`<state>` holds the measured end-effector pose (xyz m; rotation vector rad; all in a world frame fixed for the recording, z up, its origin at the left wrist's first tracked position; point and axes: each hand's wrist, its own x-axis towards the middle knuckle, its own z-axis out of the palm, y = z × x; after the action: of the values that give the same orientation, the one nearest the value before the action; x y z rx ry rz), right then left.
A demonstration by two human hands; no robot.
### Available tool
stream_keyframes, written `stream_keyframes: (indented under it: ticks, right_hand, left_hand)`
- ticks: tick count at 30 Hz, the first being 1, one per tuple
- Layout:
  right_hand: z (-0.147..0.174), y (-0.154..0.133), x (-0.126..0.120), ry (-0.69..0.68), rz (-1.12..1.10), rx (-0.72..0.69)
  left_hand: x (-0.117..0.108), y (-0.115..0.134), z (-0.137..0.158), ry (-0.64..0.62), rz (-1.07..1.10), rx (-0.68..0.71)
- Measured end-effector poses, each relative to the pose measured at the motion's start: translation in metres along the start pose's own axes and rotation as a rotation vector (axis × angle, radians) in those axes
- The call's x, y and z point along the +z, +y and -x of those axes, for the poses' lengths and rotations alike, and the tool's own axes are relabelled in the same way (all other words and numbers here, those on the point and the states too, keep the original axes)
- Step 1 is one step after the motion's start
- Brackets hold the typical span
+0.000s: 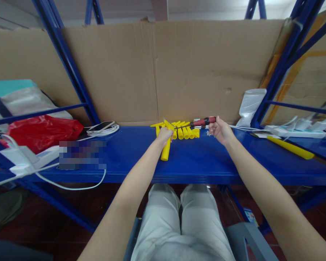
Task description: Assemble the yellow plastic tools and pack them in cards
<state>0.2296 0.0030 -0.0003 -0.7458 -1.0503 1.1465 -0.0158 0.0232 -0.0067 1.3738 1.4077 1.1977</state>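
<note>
Left fingers [169, 133] are gripping a yellow tool [165, 152]; right fingers [212, 125] are holding a screwdriver [205, 121] toward them, seemingly aligning, needing steadiness.

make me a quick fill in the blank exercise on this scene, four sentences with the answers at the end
1. The right hand holds a slim tool whose handle is black and ____.
2. The left hand grips a long-handled piece coloured ____.
3. The colour of the shelf below both hands is ____.
4. The shiny red bag lies on the ____ side of the picture.

Missing words: red; yellow; blue; left.
</note>
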Motion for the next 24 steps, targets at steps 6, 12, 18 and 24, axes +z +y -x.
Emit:
stream_keyframes:
  ticks: [6, 12, 18, 24]
  right_hand:
    - [-0.0038, 0.0036, -0.0031, 0.008, 0.013, -0.021]
    - [-0.0051, 0.0043, -0.0042, 0.052, -0.005, -0.040]
    - [-0.0059, 0.0049, -0.0045, 0.060, 0.007, -0.004]
    - [-0.0049, 0.0055, -0.0048, 0.037, 0.054, -0.005]
  left_hand:
    - [0.0010, -0.0013, -0.0008, -0.002, -0.002, 0.009]
    - [0.0008, -0.0030, -0.0033, -0.004, 0.015, 0.010]
    - [0.0008, -0.0023, -0.0021, -0.003, 0.018, 0.007]
    - [0.0009, -0.0009, -0.0008, -0.013, 0.014, 0.001]
